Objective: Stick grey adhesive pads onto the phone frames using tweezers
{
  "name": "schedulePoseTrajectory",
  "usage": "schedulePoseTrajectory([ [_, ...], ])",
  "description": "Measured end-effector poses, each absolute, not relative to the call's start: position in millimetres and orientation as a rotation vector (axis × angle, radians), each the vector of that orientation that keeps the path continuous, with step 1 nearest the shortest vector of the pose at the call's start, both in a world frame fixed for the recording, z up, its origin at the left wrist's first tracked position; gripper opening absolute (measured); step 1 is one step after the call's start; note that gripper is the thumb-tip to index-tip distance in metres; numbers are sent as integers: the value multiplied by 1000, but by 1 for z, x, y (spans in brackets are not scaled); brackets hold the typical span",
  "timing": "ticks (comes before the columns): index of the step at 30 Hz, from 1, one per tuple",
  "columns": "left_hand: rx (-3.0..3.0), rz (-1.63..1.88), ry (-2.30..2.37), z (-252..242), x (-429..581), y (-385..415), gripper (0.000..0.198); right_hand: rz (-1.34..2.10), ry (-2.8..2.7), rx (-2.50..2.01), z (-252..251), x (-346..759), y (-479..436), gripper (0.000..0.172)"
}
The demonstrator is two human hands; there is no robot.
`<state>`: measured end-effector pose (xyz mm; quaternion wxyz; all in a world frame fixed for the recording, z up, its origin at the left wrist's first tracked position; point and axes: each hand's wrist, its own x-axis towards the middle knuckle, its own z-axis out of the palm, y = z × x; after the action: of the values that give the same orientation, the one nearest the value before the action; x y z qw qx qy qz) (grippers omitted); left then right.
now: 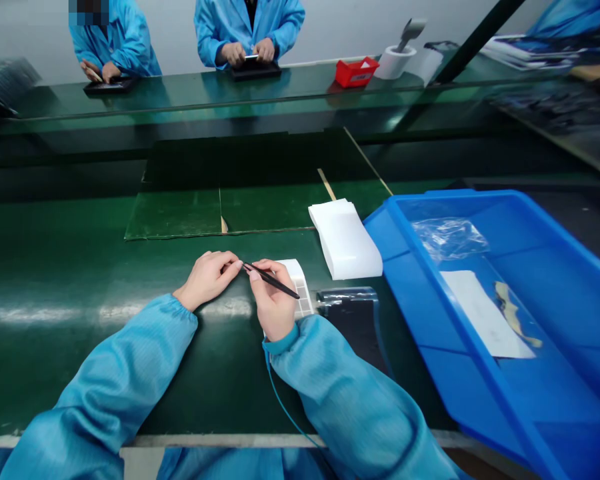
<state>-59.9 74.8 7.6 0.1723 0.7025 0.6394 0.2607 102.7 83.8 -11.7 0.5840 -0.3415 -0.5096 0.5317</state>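
Note:
Black tweezers [281, 287] are held in my right hand [274, 308], their tip pointing left. My left hand [210, 279] is closed in a pinch right at that tip; anything between its fingers is too small to make out. Partly behind my right hand lies a white sheet with a grid of pale labels [303, 293]. Close to my right sleeve is a dark flat piece with a clear film edge [353, 323], partly covered by the sleeve. A folded stack of white paper [347, 240] sits just beyond it.
On the right stands a blue tray [405, 267] holding a clear plastic bag [450, 238], white paper [485, 313] and a beige strip [515, 313]. A green board [270, 207] lies ahead. Two people work across the bench, near a red bin [356, 73]. A blue cord [285, 400] trails from my right wrist.

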Motion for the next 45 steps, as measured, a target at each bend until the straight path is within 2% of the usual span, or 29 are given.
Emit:
schedulePoseTrajectory([
  [12, 2012, 731, 1809, 5, -61, 75, 25, 1273, -1203, -799, -11, 103, 83, 12],
  [21, 1997, 715, 1809, 7, -61, 75, 33, 1240, -1207, -862, -10, 103, 84, 8],
  [32, 2009, 703, 1797, 7, -61, 75, 28, 1216, -1252, -831, -9, 106, 83, 11],
  [40, 1988, 697, 1791, 7, -62, 75, 37, 1169, -1291, -915, -9, 106, 84, 8],
  [45, 1990, 685, 1795, 6, -62, 75, 34, 1186, -1247, -861, -9, 106, 84, 7],
])
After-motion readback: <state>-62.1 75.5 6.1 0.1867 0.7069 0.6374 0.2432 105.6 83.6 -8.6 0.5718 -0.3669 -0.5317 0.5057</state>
